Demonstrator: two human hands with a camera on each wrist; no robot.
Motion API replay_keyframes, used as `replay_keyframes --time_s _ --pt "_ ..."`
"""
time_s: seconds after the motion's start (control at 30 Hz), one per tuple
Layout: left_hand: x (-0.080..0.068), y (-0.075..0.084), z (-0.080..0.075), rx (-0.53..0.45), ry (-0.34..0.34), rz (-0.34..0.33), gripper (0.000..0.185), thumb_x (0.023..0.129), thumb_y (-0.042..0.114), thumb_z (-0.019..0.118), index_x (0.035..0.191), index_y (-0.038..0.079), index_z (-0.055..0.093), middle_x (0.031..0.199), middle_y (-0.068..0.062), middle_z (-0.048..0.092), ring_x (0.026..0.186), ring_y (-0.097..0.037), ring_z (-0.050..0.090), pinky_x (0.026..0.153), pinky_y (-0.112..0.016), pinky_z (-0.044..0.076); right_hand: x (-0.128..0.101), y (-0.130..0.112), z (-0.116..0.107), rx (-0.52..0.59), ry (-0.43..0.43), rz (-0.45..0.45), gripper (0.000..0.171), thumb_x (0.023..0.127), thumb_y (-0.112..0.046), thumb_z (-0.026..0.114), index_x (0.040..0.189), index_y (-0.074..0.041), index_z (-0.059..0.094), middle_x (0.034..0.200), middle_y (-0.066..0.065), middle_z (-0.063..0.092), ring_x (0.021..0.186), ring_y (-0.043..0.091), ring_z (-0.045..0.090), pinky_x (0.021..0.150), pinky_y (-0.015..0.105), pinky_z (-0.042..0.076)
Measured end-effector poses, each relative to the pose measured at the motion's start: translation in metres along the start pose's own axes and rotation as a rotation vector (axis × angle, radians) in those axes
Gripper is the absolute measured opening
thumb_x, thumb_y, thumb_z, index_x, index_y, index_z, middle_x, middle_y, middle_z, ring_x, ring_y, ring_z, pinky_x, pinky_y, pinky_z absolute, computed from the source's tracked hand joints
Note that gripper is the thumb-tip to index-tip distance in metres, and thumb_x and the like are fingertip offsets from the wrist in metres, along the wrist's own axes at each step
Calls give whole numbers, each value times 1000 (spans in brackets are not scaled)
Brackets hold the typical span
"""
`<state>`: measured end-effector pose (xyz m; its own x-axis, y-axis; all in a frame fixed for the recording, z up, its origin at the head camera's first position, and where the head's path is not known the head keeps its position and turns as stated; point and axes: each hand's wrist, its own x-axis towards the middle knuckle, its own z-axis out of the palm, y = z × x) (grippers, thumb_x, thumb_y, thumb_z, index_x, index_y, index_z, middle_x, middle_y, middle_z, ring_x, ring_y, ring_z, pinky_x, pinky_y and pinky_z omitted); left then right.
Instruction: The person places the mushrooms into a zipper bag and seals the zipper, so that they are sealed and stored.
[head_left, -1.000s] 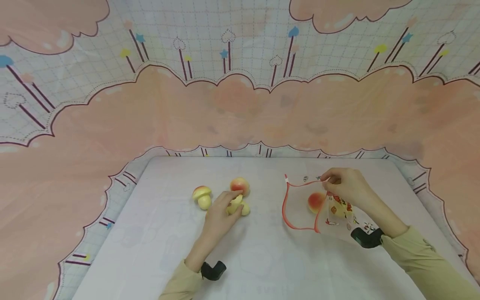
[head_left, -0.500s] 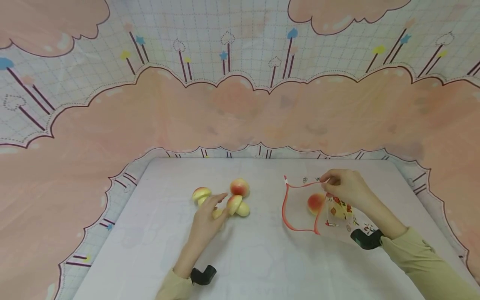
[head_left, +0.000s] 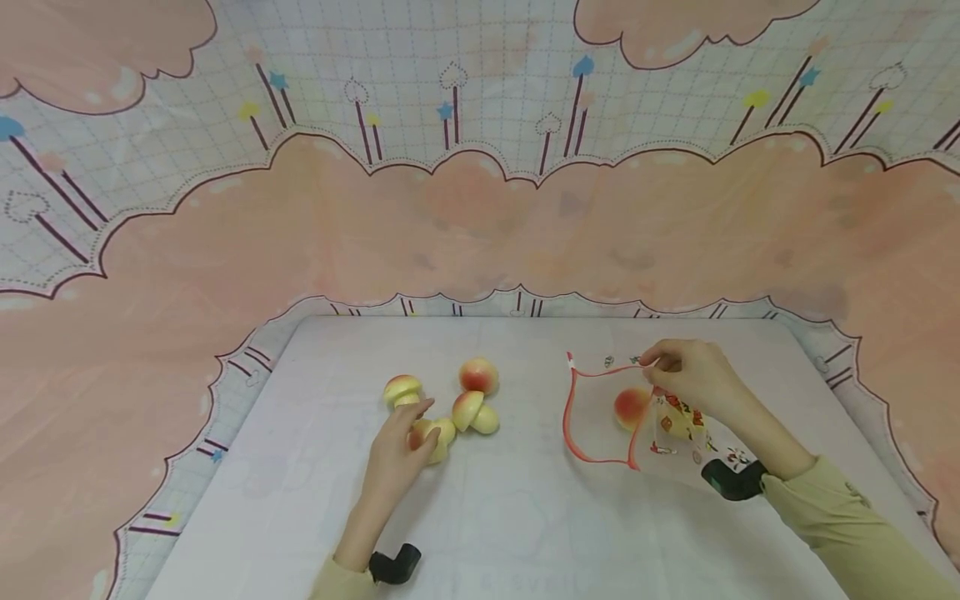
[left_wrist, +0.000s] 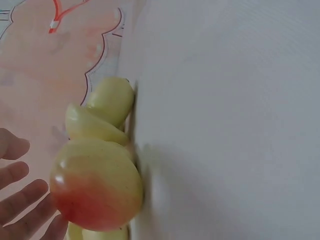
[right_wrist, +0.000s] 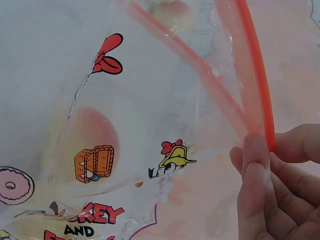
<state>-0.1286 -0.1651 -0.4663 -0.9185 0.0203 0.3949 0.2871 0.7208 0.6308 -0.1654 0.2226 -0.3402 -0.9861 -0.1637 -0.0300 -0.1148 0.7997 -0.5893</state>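
My left hand (head_left: 392,446) is held with fingers apart beside a toy mushroom (head_left: 441,435), yellow with a reddish cap. In the left wrist view the fingertips (left_wrist: 37,190) lie along one side of its cap (left_wrist: 95,185). Just to its right lies a second toy mushroom (head_left: 476,413), and a third mushroom (head_left: 402,389) is partly covered by my fingers. My right hand (head_left: 693,371) pinches the red zip edge (right_wrist: 265,100) of a clear printed zip bag (head_left: 600,446), keeping its mouth spread. Through the plastic show a red-and-yellow round piece (head_left: 631,408) and something yellow.
Behind the mushrooms sits a round red-and-yellow piece (head_left: 478,376). Everything rests on a white-covered table (head_left: 525,525). A peach-coloured printed cloth (head_left: 465,225) hangs at the back and sides. Each wrist carries a black camera mount (head_left: 395,564).
My left hand has moved left and towards me, away from the right-hand mushroom, which stays on the table, to the nearest one. My right hand and the bag have stayed put.
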Motion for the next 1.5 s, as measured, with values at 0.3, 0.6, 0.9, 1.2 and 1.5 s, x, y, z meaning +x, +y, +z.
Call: replay_keyframes --time_s 0.3,0.6,0.9,1.2,1.5 --pt "-8 -11 3 39 20 13 46 73 7 78 118 6 65 110 -10 64 92 -25 59 78 -41 49 0 0 1 -6 5 -7 21 88 -12 62 105 -1 67 81 9 70 67 16 61 55 27 46" --pt "-15 -21 6 45 8 -9 51 71 13 81 119 4 64 115 -13 62 96 -26 60 79 -43 50 1 -1 2 -8 -4 -2 20 88 -11 61 104 -1 67 81 9 69 66 17 59 53 27 46" --pt "-17 -25 10 14 -29 -96 58 71 15 81 125 5 61 118 -14 60 85 -19 55 73 -31 49 1 -2 2 -5 -10 -4 21 88 -11 61 105 0 66 82 12 70 67 19 61 54 27 46" --pt "-17 -25 11 -39 -50 -191 63 73 13 81 131 8 57 125 -14 57 95 -23 58 78 -33 53 2 -4 3 -1 -20 9 21 89 -12 61 106 -1 66 84 13 70 67 18 60 55 27 46" --pt "-18 -24 13 -34 -39 -166 63 73 15 81 130 7 57 124 -15 57 93 -23 58 78 -34 52 1 -4 4 -11 -17 9 20 89 -13 62 105 -1 67 84 13 70 67 17 59 55 27 46"
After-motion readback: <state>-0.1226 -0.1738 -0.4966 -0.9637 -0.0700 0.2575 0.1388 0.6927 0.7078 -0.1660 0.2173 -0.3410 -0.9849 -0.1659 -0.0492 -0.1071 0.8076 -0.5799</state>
